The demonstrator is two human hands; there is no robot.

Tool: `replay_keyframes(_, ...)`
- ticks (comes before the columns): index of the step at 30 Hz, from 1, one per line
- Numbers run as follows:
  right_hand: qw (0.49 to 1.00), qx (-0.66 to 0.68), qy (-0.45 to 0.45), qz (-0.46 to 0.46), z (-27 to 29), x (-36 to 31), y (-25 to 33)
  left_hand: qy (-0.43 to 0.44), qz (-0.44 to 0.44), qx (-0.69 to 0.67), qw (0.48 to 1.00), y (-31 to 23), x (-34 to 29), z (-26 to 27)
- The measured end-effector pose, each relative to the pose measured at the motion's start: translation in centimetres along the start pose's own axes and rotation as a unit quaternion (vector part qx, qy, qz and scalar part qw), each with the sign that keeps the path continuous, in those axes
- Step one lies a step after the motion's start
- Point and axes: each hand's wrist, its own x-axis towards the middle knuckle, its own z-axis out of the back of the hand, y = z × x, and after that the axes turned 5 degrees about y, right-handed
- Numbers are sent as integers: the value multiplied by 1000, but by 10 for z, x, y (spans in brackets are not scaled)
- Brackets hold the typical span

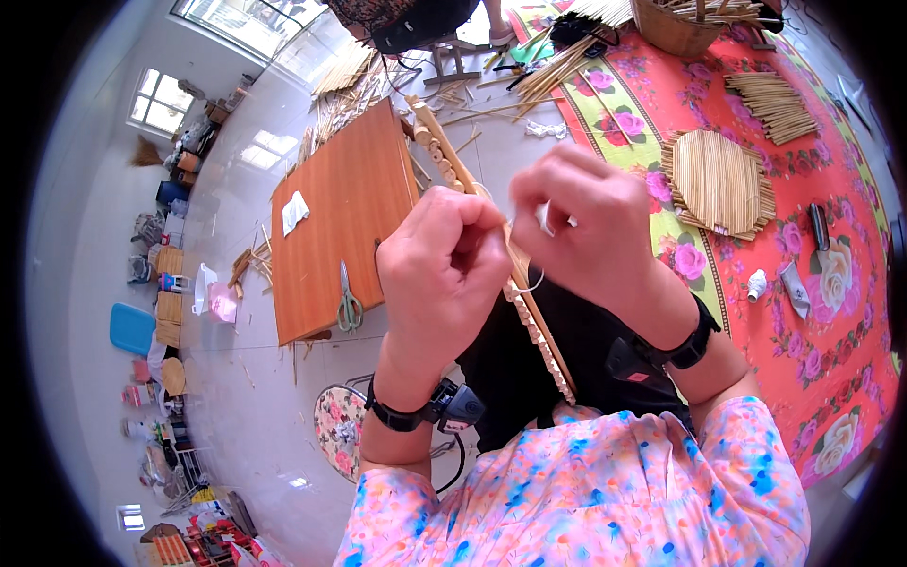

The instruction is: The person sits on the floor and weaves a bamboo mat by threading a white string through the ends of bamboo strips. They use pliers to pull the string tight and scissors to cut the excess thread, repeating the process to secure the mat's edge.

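A long narrow bamboo piece [550, 352], with a row of short light segments along one side, runs from my lap up past both hands. My left hand [439, 274] is closed in a pinch beside it; the fingertips hide what they hold. Over the other side, my right hand [595, 222] is raised with curled fingers, somewhat blurred. Between those fingers is a small white patch that I cannot make out. A thin pale cord [537, 283] curves below the right hand, next to the bamboo; its ends are hidden.
A brown wooden board [340, 208] at the left bears scissors [349, 304] and a white cloth [295, 212]. On the red flowered sheet [756, 331] at the right lie a round stick mat [720, 181], a stick bundle [773, 106] and a dark-handled tool [818, 227]. A basket [675, 33] stands far right.
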Motion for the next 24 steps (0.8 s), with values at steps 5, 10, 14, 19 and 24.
replay_keyframes(5, 993, 9, 0, -120, 10, 11, -25, -52, 96, -99, 989, -3, -7, 3)
replay_keyframes(10, 931, 279, 123, -200, 10, -3, 18, -85, 84, -108, 987, -1, -7, 3)
replay_keyframes(14, 874, 407, 119, -237, 6, -11, 27, -79, 62, -117, 988, 1, -5, -1)
replay_keyframes(19, 867, 406, 139, -254, 5, -9, 27, -50, 8, -45, 998, 3, -6, 4)
replay_keyframes(24, 824, 451, 185, -289, 16, -12, 26, -129, -41, 45, 990, -5, -10, 4)
